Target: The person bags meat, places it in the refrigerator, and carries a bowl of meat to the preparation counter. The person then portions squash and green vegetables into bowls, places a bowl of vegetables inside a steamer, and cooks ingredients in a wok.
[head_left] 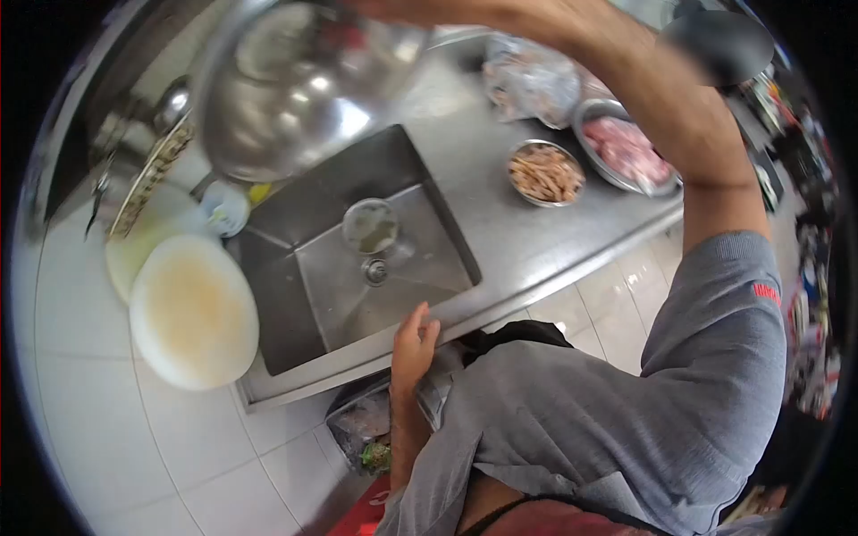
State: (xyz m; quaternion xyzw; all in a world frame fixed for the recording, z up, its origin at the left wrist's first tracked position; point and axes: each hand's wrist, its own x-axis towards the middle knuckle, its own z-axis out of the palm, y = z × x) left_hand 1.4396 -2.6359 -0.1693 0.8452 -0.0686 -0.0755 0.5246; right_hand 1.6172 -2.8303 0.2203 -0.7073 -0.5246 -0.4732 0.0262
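Up at the top of the view my right hand (389,9) is at the rim of a large shiny steel bowl (277,116). It appears to grip the rim, though the fingers are cut off and blurred. The bowl is tilted above the far left corner of a steel sink (357,317). Inside the sink, beside the drain (375,271), stands a small round container (370,226) with cloudy liquid. At the sink's front edge is my left hand (415,347), empty, its fingers partly apart.
Right of the sink, the steel counter (487,228) carries a bowl of brownish strips (545,172), a bowl of pink raw meat (628,147) and a filled plastic bag (532,80). A stained white round board (194,313) stands at the left. Below the counter sits a crate (357,420).
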